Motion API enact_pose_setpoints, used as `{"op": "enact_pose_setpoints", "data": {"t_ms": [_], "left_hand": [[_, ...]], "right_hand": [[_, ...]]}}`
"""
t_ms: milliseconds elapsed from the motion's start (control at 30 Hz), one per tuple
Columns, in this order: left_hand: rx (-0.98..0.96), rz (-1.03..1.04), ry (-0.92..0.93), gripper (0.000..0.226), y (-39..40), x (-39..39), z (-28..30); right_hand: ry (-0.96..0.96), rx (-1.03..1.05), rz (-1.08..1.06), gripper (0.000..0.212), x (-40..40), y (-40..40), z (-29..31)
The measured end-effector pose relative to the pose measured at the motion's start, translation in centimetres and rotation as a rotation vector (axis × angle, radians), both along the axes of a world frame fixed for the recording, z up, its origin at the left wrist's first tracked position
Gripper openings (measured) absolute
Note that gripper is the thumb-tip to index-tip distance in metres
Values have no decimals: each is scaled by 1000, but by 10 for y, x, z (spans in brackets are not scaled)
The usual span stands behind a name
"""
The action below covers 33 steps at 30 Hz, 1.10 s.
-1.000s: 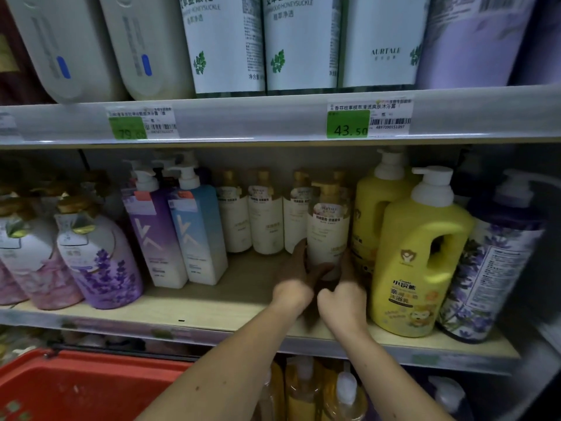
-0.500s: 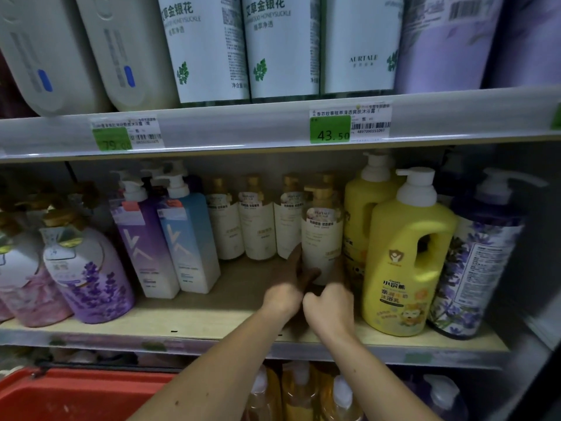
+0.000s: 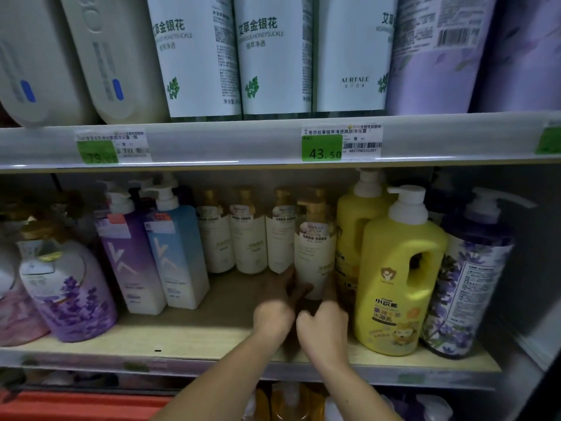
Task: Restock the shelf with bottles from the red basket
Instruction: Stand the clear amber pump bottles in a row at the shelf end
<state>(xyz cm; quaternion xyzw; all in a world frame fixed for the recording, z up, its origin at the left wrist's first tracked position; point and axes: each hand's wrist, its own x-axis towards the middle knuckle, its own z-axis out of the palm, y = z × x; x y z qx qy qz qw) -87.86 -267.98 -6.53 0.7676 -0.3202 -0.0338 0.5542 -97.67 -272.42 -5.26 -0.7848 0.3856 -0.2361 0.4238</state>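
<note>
A cream bottle with a gold pump (image 3: 314, 253) stands on the wooden shelf (image 3: 194, 332), in front of a row of like cream bottles (image 3: 247, 241). My left hand (image 3: 277, 308) holds its lower left side with fingers reaching round it. My right hand (image 3: 323, 325) grips its base from the right, fingers curled. The red basket (image 3: 76, 405) shows only as a rim at the bottom left, below the shelf.
Yellow handled bottles (image 3: 397, 275) stand tight to the right of the held bottle, with a lavender pump bottle (image 3: 467, 275) beyond. Purple and blue square bottles (image 3: 151, 253) and a lavender pouch bottle (image 3: 66, 287) stand left. An upper shelf rail with price tags (image 3: 321, 147) hangs overhead.
Both hands have stayed on the cream bottle, nudging it slightly back on the shelf. The camera has tilted up and right, so less of the red basket shows.
</note>
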Motion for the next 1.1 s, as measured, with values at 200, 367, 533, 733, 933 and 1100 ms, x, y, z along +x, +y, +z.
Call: {"op": "enact_pose_setpoints", "data": {"t_ms": [200,367,533,733,933,1100], "left_hand": [[194,-24,-16,48,13,-1,7],[454,56,75,36,35,-1,19],[238,47,111,41,99,-1,39],[168,5,102,44,240,-21,69],[307,217,76,41,372,-50,68],[507,328,119,38,441,-66,30]], "right_hand": [[-1,5,25,11,-2,6,1],[35,63,41,15,-7,9,13],[-78,-10,52,52,-18,32,25],[-219,118,399,31,-18,95,42],[-120,77,792,28,2,186,38],[73,51,1030,18,27,251,1]]}}
